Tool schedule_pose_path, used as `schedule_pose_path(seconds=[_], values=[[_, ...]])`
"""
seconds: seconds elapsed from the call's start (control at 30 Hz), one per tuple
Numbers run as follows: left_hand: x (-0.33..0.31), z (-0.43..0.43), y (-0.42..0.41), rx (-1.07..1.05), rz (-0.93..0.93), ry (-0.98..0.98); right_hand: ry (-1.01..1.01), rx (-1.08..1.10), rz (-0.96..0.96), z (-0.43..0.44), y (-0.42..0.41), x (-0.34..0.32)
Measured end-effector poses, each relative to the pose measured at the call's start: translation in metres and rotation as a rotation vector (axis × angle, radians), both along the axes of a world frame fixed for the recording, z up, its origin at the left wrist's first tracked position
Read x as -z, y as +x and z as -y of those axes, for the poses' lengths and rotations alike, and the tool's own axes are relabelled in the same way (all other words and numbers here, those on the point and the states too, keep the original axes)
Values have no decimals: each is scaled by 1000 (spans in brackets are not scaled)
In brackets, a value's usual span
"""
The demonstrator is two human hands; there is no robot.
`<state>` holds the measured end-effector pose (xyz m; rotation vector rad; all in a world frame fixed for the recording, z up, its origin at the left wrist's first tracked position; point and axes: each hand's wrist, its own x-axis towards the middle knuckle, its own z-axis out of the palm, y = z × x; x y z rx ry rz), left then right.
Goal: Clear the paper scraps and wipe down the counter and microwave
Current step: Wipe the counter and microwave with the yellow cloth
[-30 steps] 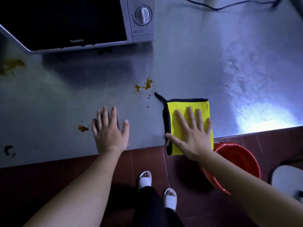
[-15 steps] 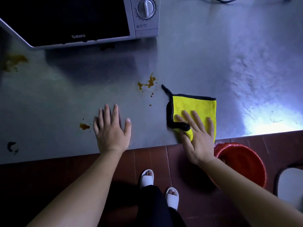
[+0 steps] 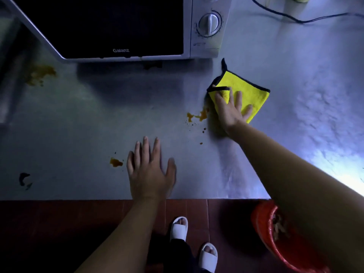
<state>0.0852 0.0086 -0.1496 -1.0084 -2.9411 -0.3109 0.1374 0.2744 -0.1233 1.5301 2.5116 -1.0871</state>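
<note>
Yellow black-edged microfibre cloth [image 3: 250,93] is lying just right of the orange sauce splatter [image 3: 199,116], my flat-fingered right hand [image 3: 230,109] pressing it to wipe; my spread left hand [image 3: 149,172] is bracing on the grey metal surface [image 3: 88,125].

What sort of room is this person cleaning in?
Likely a kitchen: a microwave stands on a metal counter spattered with orange stains, and the right hand presses a yellow cloth on it.
</note>
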Motion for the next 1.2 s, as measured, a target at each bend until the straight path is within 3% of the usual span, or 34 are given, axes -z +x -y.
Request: schedule_pose_path(seconds=[0.1,0.23,0.4,0.53,0.63,0.77,1.03,1.2], values=[[0,1,-1,10,4,-24,80,-245,107,-3,-23,2],[-2,1,0,1,29,-14,403,-544,227,24,-10,12],[-7,1,-1,5,58,14,428,-735,246,87,28,3],[-9,1,0,11,48,27,331,-835,220,119,78,-8],[-8,0,0,8,45,20,198,-689,60,119,99,-14],[-7,-1,0,8,41,7,462,-524,232,117,89,-4],[-4,-1,-1,-3,55,16,441,-267,198,97,-9,15],[-2,1,-2,16,57,-30,445,-265,220,86,-46,13]])
